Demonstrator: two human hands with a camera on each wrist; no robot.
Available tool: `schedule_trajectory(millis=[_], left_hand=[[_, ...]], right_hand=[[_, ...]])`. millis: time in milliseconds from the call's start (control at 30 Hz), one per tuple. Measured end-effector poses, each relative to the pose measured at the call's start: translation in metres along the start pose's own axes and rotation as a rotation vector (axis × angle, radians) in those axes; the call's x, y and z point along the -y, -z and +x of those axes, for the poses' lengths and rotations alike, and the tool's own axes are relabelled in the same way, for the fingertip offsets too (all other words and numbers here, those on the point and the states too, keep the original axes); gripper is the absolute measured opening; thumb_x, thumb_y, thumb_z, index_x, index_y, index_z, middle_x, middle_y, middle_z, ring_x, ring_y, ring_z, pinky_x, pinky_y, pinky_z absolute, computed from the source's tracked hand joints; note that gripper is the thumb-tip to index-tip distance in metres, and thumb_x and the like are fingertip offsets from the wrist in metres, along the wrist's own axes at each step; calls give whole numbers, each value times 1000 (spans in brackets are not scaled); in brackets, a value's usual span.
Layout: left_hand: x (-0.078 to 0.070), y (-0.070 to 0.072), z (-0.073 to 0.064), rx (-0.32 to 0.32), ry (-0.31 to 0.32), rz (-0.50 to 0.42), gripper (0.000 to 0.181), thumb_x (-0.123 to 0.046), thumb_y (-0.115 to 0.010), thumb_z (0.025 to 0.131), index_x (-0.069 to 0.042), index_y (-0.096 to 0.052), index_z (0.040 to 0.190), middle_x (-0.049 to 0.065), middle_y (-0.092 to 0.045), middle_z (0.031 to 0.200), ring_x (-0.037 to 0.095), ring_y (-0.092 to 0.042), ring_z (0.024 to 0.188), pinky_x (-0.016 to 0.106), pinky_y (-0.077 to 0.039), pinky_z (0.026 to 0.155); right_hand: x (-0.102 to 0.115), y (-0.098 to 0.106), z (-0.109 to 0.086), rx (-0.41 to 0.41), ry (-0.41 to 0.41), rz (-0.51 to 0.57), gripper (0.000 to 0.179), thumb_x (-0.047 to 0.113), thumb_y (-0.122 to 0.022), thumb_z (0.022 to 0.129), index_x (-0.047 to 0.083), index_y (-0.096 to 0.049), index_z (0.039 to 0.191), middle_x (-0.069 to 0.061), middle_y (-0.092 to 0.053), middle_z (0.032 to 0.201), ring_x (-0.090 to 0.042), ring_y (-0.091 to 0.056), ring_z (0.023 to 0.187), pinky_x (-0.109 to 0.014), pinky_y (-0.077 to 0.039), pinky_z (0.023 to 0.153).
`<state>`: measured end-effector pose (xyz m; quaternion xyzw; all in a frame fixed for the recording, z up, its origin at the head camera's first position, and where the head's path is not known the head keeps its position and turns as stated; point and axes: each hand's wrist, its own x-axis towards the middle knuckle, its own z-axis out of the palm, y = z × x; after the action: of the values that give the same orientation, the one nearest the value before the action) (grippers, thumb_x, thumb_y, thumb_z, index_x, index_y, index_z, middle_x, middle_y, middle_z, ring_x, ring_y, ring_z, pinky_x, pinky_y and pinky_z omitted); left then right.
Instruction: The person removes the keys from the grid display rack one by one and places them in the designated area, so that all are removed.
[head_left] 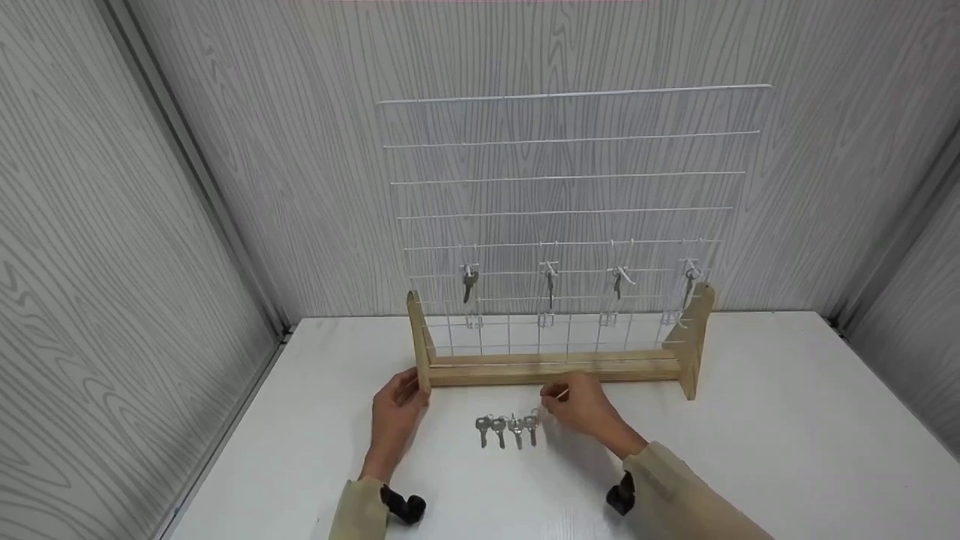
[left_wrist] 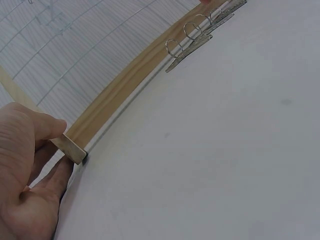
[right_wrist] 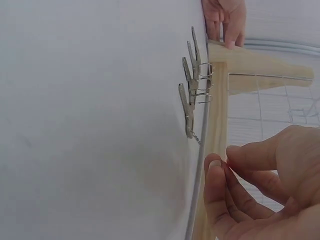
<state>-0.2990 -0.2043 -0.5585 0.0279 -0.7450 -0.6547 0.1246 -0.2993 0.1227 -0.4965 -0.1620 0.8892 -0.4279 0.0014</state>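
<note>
A white wire grid rack stands upright in a wooden base. My left hand grips the front end of the base's left foot, its thumb on one side and fingers on the other, as the left wrist view shows. In front of the base, several silver keys with split rings lie in a row on the table. Just right of them is my right hand, loosely curled, thumb and index tips close together. No object shows between those fingertips, which overlap the base's front bar in the right wrist view.
Several hooks on the grid each carry a hanging key. Lower on the grid is a row of white hook pieces. The white table meets wood-patterned panels at the back and sides.
</note>
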Motion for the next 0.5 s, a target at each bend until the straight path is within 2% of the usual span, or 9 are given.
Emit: schedule_trajectory(millis=[233,367,500], left_hand=[[-1,0,0,-20,5,4,42,-9,-72,102,-7,-64,143,18,-64,147,34,-62,139,38,-60,106],[-1,-1,-1,-16,4,15,43,-8,-70,102,-4,-63,145,20,-63,148,37,-61,139,38,-59,107],[-2,-1,1,-11,9,17,44,-7,-69,103,-4,-61,146,20,-62,149,36,-60,140,38,-58,108]], right_hand=[[13,23,-6,-37,103,-13,8,7,-75,99,7,-81,104,-7,-77,99,-20,-73,88,-34,-63,72],[22,46,-14,-87,169,-28,8,5,-75,98,8,-81,103,-8,-79,98,-22,-75,88,-36,-64,75],[32,74,-19,-128,194,-46,8,5,-74,99,5,-80,105,-10,-80,99,-23,-76,87,-32,-64,75]])
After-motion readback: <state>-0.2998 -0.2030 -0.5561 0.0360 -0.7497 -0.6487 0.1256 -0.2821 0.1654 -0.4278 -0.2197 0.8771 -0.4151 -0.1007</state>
